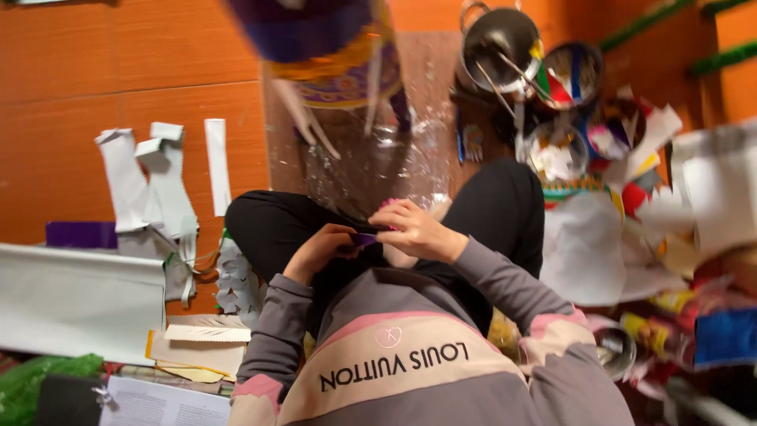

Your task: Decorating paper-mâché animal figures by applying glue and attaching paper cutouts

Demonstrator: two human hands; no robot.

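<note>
Purple paper scrap (364, 239) pinched btwn both hands, left hand (318, 251) & right hand (418, 230), over lap.

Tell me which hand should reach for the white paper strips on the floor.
Left, probably: the white paper strips lie on that side, nearer the left hand; the right hand pinches the purple piece farther away.

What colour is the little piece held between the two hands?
Purple; the small piece shows in the head view, between both hands.

Paper strips (162, 185) on floor at picture's left, metal pots (505, 39) at upper right, paper scraps (631, 237) below them
</note>
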